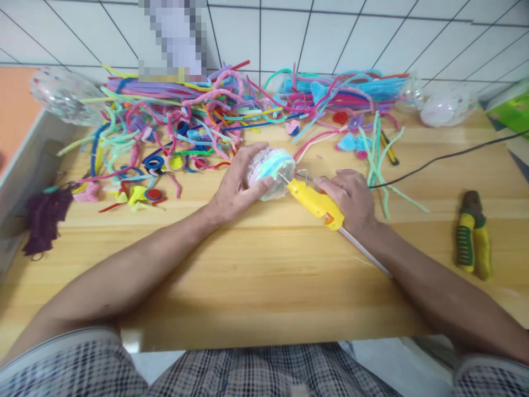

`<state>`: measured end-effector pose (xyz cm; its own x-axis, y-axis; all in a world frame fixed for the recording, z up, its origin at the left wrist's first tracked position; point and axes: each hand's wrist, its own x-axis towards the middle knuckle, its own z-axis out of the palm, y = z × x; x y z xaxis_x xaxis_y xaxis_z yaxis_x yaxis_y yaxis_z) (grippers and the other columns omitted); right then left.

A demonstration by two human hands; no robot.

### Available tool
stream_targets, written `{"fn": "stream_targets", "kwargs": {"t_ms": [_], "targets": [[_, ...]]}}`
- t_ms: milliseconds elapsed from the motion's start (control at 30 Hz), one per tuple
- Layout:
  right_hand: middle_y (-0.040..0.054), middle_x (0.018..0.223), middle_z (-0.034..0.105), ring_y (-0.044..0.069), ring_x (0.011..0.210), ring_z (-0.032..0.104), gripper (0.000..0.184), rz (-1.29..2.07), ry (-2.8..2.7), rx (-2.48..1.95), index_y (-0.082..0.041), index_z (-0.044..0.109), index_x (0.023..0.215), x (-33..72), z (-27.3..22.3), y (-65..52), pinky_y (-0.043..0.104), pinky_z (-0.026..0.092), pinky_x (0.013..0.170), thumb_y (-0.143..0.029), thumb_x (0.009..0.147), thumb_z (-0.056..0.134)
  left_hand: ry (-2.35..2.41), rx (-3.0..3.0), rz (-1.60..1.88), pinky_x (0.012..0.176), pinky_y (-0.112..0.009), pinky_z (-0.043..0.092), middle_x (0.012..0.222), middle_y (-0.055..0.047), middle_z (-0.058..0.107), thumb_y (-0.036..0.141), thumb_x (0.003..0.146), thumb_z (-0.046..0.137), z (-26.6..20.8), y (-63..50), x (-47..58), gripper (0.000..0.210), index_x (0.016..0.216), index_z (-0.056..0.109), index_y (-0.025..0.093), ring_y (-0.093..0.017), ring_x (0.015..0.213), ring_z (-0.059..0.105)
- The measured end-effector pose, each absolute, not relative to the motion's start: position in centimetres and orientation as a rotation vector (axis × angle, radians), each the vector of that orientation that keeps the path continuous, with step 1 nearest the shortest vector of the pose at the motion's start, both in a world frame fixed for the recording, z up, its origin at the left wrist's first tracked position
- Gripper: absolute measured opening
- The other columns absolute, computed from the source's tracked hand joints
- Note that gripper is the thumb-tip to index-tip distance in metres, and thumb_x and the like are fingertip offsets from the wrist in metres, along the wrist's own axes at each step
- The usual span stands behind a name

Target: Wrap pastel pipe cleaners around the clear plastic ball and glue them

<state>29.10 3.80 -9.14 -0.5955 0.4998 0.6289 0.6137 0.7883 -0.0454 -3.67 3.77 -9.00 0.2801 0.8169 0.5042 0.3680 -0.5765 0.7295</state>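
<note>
My left hand (pixel 242 179) is closed around a clear ball (pixel 270 168) with bands of pastel pipe cleaner on it. My right hand (pixel 351 201) grips a yellow hot glue gun (pixel 316 204), its metal tip pointing left at the ball's near right side. Whether the tip touches the ball I cannot tell. A white glue stick (pixel 363 251) sticks out of the gun's back end, below my right wrist. A black cord (pixel 430 162) runs from near my right hand to the right edge.
Heaped pipe cleaners (pixel 165 121) line the table's back, with a blue bundle (pixel 351 85) at right. Mint pipe cleaners (pixel 378 160) and a box cutter (pixel 389 148) lie beyond my right hand. Pliers (pixel 473 234) lie far right; purple tassels (pixel 47 218) left. Clear balls (pixel 66 96) stand in the corners.
</note>
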Motion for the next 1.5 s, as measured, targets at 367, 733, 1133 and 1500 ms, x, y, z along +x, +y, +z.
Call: {"fn": "stream_targets", "kwargs": {"t_ms": [367,733,1133,1500], "targets": [[0.0087,0.106,0.076,0.031,0.101,0.07,0.045,-0.214,-2.398,-0.892,-0.034,0.062,0.155,28.5,-8.8,3.4,0.052,0.057,0.093,-0.047,0.113,0.055,1.064,2.064,1.24,0.127,-0.057,0.055,0.162,-0.013,0.061,0.075,0.108,0.063,-9.0,3.8,-3.7,0.071,0.164,0.048,0.033,-0.037,0.147,0.063],[0.0108,0.115,0.076,0.033,0.106,0.068,0.055,-0.253,-2.406,-0.918,-0.036,0.054,0.165,29.5,-7.9,2.7,0.054,0.053,0.096,-0.048,0.111,0.058,1.015,2.096,1.29,0.13,-0.056,0.052,0.159,-0.014,0.062,0.073,0.109,0.063,-9.3,4.0,-3.6,0.071,0.164,0.049,0.031,-0.035,0.148,0.063],[0.0098,0.094,0.077,0.032,0.087,0.069,0.056,-0.021,-2.396,-1.024,-0.031,0.073,0.145,29.7,-8.4,2.6,0.048,0.055,0.079,-0.069,0.108,0.054,1.071,2.082,1.261,0.129,-0.057,0.053,0.159,-0.013,0.063,0.078,0.107,0.061,-9.1,4.0,-3.5,0.074,0.163,0.05,0.031,-0.037,0.147,0.064],[-0.0003,0.088,0.072,0.022,0.073,0.068,0.031,0.685,-2.014,-1.173,-0.032,0.072,0.114,28.5,-5.8,1.1,0.038,0.057,0.065,-0.061,0.104,0.07,1.068,2.087,1.246,0.13,-0.058,0.052,0.16,-0.013,0.062,0.078,0.108,0.06,-9.0,3.9,-3.6,0.073,0.164,0.049,0.033,-0.037,0.148,0.063]]}}
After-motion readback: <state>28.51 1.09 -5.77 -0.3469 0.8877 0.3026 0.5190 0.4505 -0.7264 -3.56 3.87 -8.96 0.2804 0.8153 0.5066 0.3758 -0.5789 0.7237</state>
